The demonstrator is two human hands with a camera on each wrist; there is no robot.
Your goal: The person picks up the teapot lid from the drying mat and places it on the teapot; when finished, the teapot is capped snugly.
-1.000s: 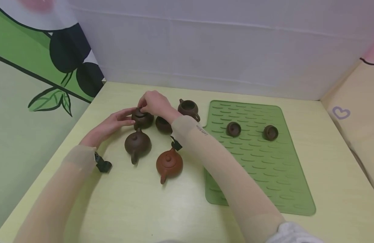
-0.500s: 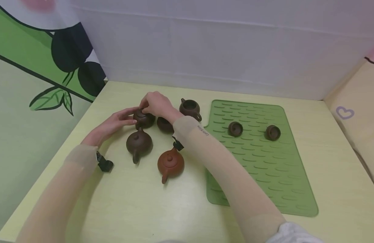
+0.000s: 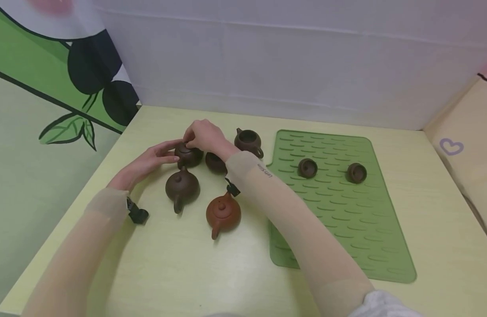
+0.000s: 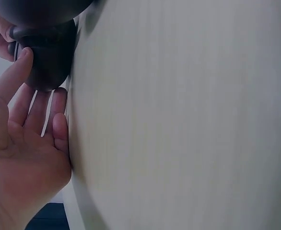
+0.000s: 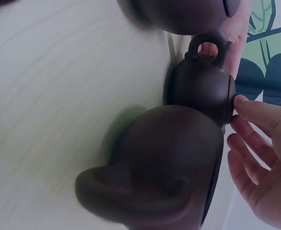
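1. L hand (image 3: pixel 146 161): fingers nearly straight, thumb apart from them, laid vs. the teapot's L side; we'd call it a steadying touch, not a clamp.
2. Small dark teapot (image 3: pixel 192 159), our piece: on the table (image 3: pixel 160 273), L of the green mat (image 3: pixel 338 237), just beyond a second dark pot (image 3: pixel 182 188). Looks like unglazed clay: prob. light, stiff, not v. slippery, but easily chipped, so we'd cup the round body, no squeeze on spout.
3. Orientation: upright, its handle (image 5: pixel 194 45) toward us & close to the second pot's spout. Long axis (handle–spout) runs approx. near–far; spout hidden, presumably pointing away.
4. R hand (image 3: pixel 205 135): thumb & index together, pinching the lid (image 5: pixel 232 88) at its top. Lid's small & loose-fitting, we'd guess; best hold = knob, straight up/down.
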